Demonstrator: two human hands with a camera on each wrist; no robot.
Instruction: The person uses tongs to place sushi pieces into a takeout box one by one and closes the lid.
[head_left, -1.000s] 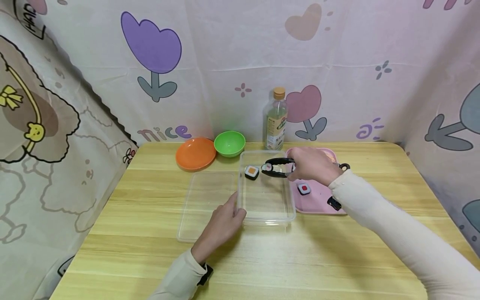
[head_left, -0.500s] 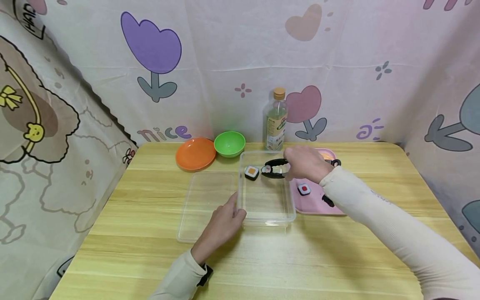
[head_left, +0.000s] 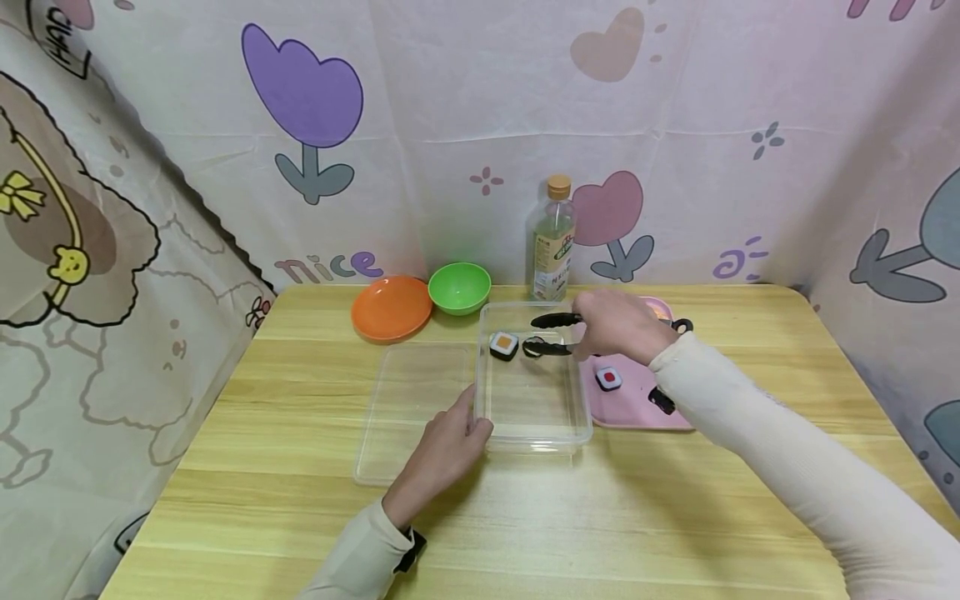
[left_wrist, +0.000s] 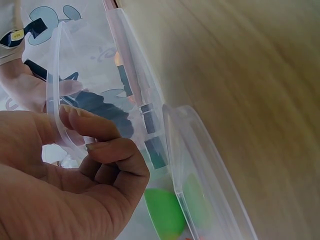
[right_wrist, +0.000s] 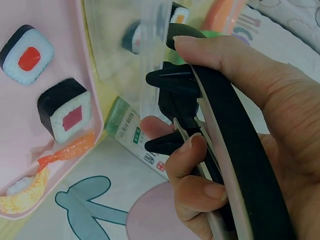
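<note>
Head view: above the near table edge, facing 12 o'clock and down, mid-range. Left wrist view: close, along the clear container rim. Right wrist view: close, along the tongs. All share the container.

The table has a pale wood-grain top with a smooth, slightly satin sheen. The container is clear, glossy plastic, and the lid lying beside it is of the same thin transparent plastic. The tongs look like black matt plastic over a bright metal strip, which shows in the right wrist view. The tray is smooth pink plastic with a dull finish. The orange plate and the green bowl are shiny plastic. The bottle is clear and glossy, with a paper label and a cork-coloured cap. The backdrop is soft, matt printed cloth with faint creases. Both sleeves are cream knitted fabric.
</note>
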